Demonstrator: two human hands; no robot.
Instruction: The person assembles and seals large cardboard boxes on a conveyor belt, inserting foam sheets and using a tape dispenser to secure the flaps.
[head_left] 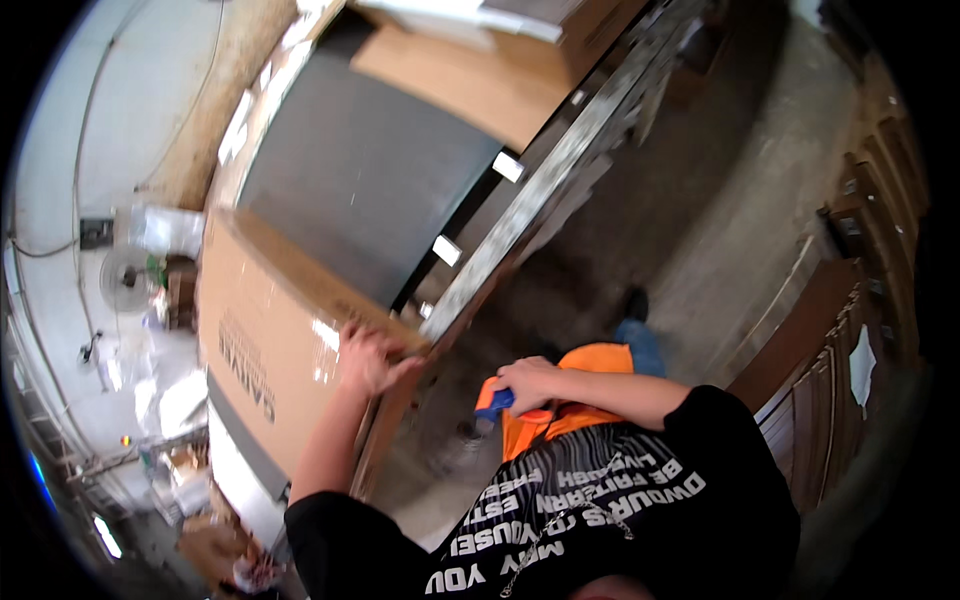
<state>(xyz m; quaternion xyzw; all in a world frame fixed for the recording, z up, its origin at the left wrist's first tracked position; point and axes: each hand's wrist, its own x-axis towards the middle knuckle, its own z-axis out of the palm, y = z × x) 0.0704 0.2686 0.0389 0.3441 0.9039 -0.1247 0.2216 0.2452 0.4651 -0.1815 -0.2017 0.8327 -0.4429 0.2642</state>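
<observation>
Head view shows me the brown carton (275, 335) lying on the grey-topped table (370, 180). Its upward face is closed, with glossy patches that look like tape, so I judge that face largely done; what is left elsewhere, I cannot tell. The left hand (370, 360) touches its edge, fingers spread; the right hand (530, 383) wraps its fingers around a blue-and-orange tool (491, 402), apart from the carton.

Uneven light, bent view
The wall (50, 170) is brightly lit, the floor (735, 215) dimmer; glare is caught on the box (285, 350); edges are curved and blurred, corners blacked out.
</observation>
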